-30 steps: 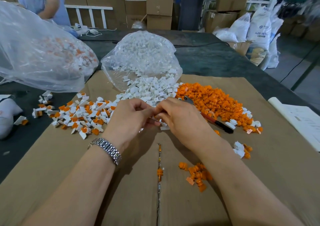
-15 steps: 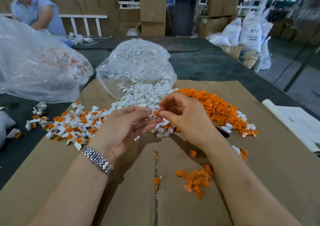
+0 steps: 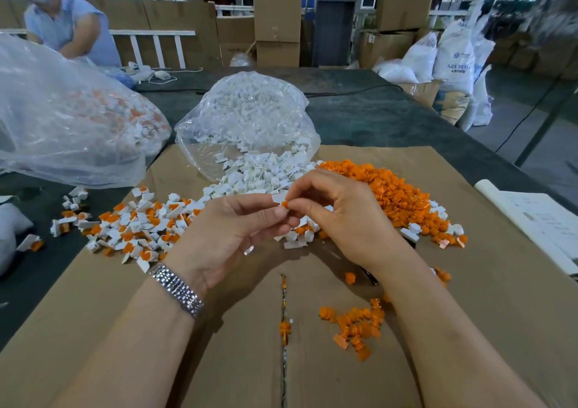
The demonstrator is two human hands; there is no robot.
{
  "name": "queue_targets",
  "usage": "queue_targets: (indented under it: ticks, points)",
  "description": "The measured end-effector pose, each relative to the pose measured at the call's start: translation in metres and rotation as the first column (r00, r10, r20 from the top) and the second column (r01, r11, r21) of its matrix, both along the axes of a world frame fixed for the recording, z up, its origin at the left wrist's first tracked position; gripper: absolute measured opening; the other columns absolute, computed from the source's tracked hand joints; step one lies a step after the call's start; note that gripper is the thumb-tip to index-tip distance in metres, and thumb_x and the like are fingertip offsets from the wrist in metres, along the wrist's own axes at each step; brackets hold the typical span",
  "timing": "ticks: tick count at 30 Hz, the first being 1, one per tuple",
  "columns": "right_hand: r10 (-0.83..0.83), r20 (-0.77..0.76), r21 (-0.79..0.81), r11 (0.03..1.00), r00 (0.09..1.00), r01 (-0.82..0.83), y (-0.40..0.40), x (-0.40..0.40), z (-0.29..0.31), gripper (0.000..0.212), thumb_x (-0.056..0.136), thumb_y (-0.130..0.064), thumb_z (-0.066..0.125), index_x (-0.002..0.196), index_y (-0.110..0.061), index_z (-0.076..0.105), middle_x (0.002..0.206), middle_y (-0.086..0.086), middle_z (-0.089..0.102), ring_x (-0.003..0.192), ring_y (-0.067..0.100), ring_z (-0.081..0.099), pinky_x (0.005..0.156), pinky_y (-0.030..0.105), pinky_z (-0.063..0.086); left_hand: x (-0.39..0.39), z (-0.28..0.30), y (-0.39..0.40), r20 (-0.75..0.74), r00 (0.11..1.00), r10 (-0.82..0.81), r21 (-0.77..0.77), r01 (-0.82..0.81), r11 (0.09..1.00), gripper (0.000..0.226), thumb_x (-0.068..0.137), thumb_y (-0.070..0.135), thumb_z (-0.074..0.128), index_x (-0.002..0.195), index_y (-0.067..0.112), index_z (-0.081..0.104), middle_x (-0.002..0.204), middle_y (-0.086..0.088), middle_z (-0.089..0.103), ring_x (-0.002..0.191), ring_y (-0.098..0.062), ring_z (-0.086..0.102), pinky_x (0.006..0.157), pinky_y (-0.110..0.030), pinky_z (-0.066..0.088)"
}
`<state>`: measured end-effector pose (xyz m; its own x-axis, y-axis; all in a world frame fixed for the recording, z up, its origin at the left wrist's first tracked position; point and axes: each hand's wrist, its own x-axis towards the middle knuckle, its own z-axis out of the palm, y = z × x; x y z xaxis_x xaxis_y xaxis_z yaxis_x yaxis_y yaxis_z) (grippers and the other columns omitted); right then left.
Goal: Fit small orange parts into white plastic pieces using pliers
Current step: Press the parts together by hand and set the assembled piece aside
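Note:
My left hand (image 3: 231,235) and my right hand (image 3: 344,217) meet above the cardboard sheet (image 3: 469,329). Between their fingertips they pinch a white plastic piece (image 3: 279,198) with a small orange part (image 3: 284,204) at its lower edge. Behind the hands lies a heap of white pieces (image 3: 259,176) spilling from a clear bag (image 3: 247,117). A heap of loose orange parts (image 3: 384,192) lies to the right. Fitted white-and-orange pieces (image 3: 140,223) are spread at the left. The pliers are almost hidden under my right wrist; only a dark bit (image 3: 370,278) shows.
A big clear bag (image 3: 62,120) of fitted pieces stands at the left. A small pile of orange parts (image 3: 356,323) lies near my right forearm. White paper (image 3: 531,220) lies at the right edge. Another person (image 3: 65,29) works at the far left; cartons and sacks stand behind.
Both hands have lifted off the cardboard and away from the pliers. They now hold the white piece with the orange part higher, in front of the heaps.

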<state>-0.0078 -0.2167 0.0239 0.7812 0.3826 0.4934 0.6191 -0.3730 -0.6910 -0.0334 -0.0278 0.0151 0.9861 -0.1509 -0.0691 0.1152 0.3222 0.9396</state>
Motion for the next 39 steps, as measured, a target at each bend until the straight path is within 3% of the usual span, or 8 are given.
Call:
queue_targets:
  ticks: [5,13,18,22,26,32,36,39]
  points:
    - [-0.009,0.108,-0.133,0.991,0.994,0.023,0.000,0.000,0.001,0.003,0.095,-0.011,0.069,0.097,-0.010,0.071,0.090,-0.003,0.063,0.086,0.011,0.060,0.077,0.034,0.051,-0.003,-0.002,-0.004,0.168,0.984,0.065,0.229,-0.103,0.968,0.027,0.077,0.014,0.076,0.099,-0.002,0.077,0.094,-0.019,0.078,0.091,-0.028,0.077,0.078,-0.025,0.061]
    - [-0.023,0.171,-0.095,0.995,0.985,0.039,0.009,-0.007,0.002,0.005,0.099,-0.009,0.061,0.095,-0.008,0.064,0.091,-0.001,0.058,0.083,0.014,0.055,0.072,0.036,0.048,-0.007,0.003,-0.006,0.349,0.931,0.105,0.258,-0.203,0.945,0.010,0.077,0.012,0.077,0.087,0.014,0.078,0.084,-0.009,0.079,0.082,-0.024,0.078,0.071,-0.021,0.059]
    - [-0.034,0.179,-0.112,0.992,0.983,0.055,0.010,-0.007,0.002,0.004,0.099,-0.007,0.061,0.096,-0.007,0.064,0.090,-0.002,0.057,0.082,0.011,0.053,0.072,0.031,0.048,-0.008,-0.001,-0.011,0.434,0.891,0.135,0.427,-0.335,0.840,0.009,0.087,0.006,0.076,0.096,0.005,0.075,0.076,0.004,0.078,0.070,-0.008,0.076,0.065,-0.011,0.054]
    - [-0.070,0.164,-0.072,0.994,0.984,0.082,0.012,-0.007,0.000,0.004,0.098,-0.007,0.061,0.098,-0.008,0.065,0.090,-0.007,0.056,0.081,0.008,0.054,0.071,0.021,0.046,-0.009,-0.003,-0.014,0.519,0.837,0.172,0.466,-0.446,0.764,0.012,0.087,0.012,0.077,0.094,0.021,0.073,0.077,0.015,0.077,0.069,-0.001,0.074,0.065,-0.008,0.053]
    - [-0.078,0.179,-0.027,0.996,0.981,0.084,0.013,-0.007,-0.001,0.004,0.098,-0.006,0.062,0.098,-0.005,0.066,0.088,-0.005,0.057,0.079,0.013,0.057,0.069,0.028,0.049,-0.010,-0.005,-0.015,0.607,0.776,0.172,0.480,-0.531,0.699,0.018,0.086,0.019,0.079,0.089,0.034,0.069,0.080,0.021,0.076,0.071,0.002,0.074,0.067,-0.012,0.056]
    - [-0.023,0.227,-0.035,0.999,0.974,0.031,0.009,-0.006,0.002,0.003,0.095,-0.002,0.064,0.093,-0.003,0.066,0.087,0.000,0.061,0.079,0.011,0.056,0.071,0.019,0.047,-0.005,-0.005,-0.011,0.479,0.861,0.173,0.386,-0.384,0.839,0.014,0.084,0.010,0.078,0.097,0.005,0.075,0.080,0.002,0.079,0.075,-0.013,0.078,0.068,-0.016,0.058]
    - [0.030,0.234,-0.057,0.998,0.972,-0.017,0.005,-0.004,0.005,0.006,0.095,-0.003,0.066,0.091,-0.006,0.068,0.087,0.001,0.062,0.082,0.014,0.058,0.072,0.028,0.049,-0.004,-0.002,-0.005,0.404,0.908,0.107,0.304,-0.243,0.921,0.015,0.080,0.009,0.076,0.094,0.003,0.074,0.083,-0.008,0.079,0.080,-0.022,0.078,0.071,-0.021,0.060]
    - [0.021,0.158,0.046,0.999,0.987,-0.028,0.005,-0.005,0.004,0.009,0.095,-0.003,0.068,0.098,-0.010,0.071,0.091,-0.001,0.067,0.087,0.012,0.065,0.078,0.025,0.054,-0.004,-0.001,-0.005,0.419,0.898,0.135,0.259,-0.261,0.930,0.018,0.077,0.008,0.079,0.094,0.004,0.073,0.085,-0.008,0.079,0.081,-0.022,0.078,0.073,-0.021,0.059]
